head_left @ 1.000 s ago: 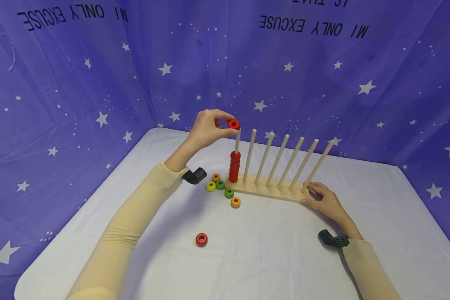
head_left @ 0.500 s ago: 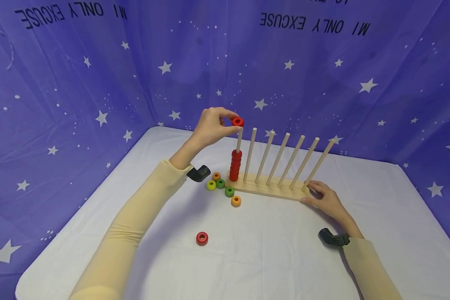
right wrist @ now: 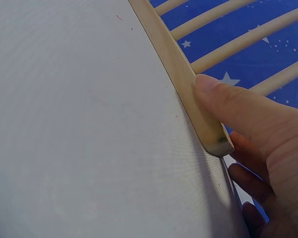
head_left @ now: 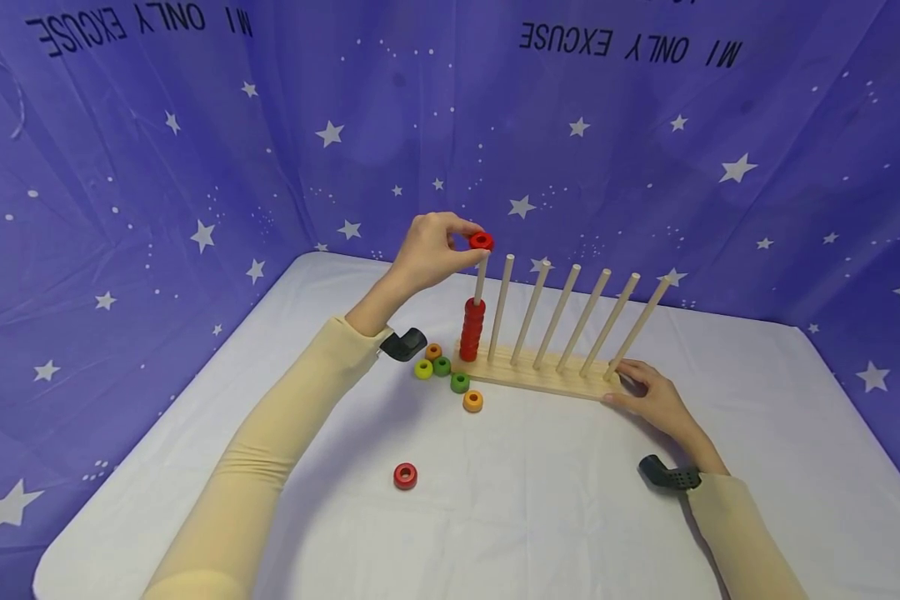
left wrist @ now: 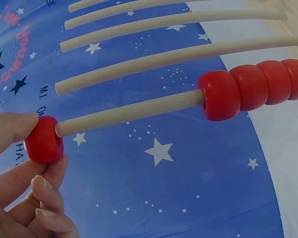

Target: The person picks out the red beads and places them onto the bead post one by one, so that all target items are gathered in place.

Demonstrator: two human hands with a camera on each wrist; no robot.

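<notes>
My left hand pinches a red bead between thumb and fingers at the top of the leftmost peg. In the left wrist view, this bead has its hole against the peg's tip; whether the tip is inside I cannot tell. Lower on that peg sits a stack of several red beads. My right hand grips the right end of the wooden peg rack's base. Seen from the right wrist, the thumb presses the base's front edge, with the other fingers behind it.
Several bare pegs stand along the rack. Beside its left end lie orange, yellow and green beads, with another orange bead in front. A loose red bead lies nearer on the white tablecloth.
My left hand has carried the red bead slightly right and up, over the leftmost peg's tip. The right hand stays on the base, and the loose beads lie as before.
</notes>
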